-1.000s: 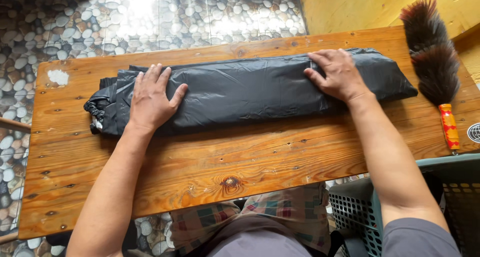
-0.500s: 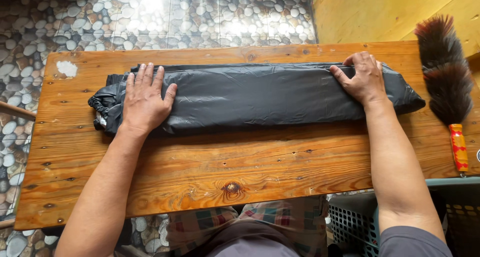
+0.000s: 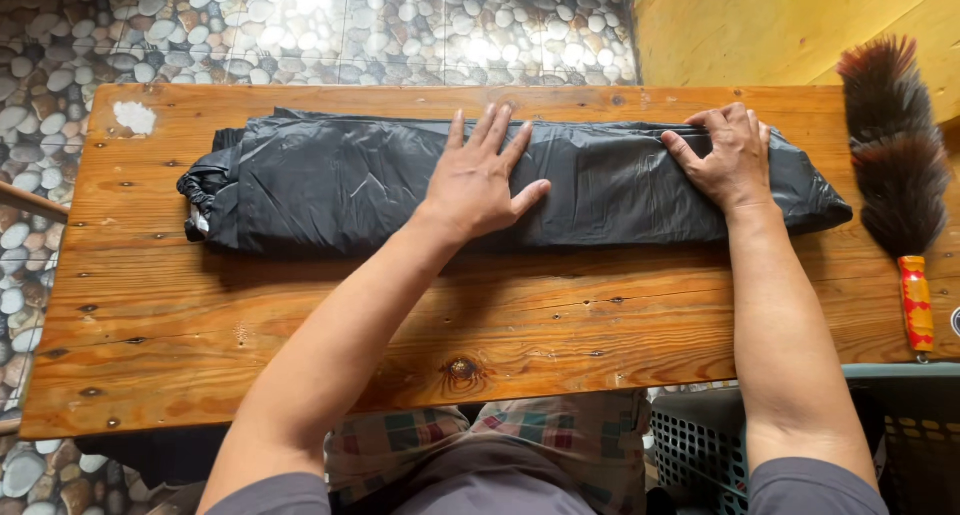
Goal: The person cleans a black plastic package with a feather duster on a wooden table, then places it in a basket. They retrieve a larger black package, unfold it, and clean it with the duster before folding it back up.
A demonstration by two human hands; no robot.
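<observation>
- Wooden surface [image 3: 300,345] over a pebble-pattern floor, yellow wall behind.
- Black plastic bag [image 3: 340,185], folded into a long band, lies across the far half of the surface.
- Likely light, soft, slippery; best held at the ends or folded edge.
- Left hand [image 3: 482,180] spread flat on its middle.
- Right hand [image 3: 730,157] presses the right end, fingers bent.
- Feather duster [image 3: 895,165] with red-yellow handle lies right; no labels legible.

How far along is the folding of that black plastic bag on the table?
Already done: the black plastic bag lies folded lengthwise into a long, narrow strip on the wooden table. In hand: the left hand presses flat on the strip's middle, and the right hand presses near its right end. Left, as a guess: the strip is at full length, so shorter crosswise folds look undone. A feather duster lies untouched at the right.
</observation>
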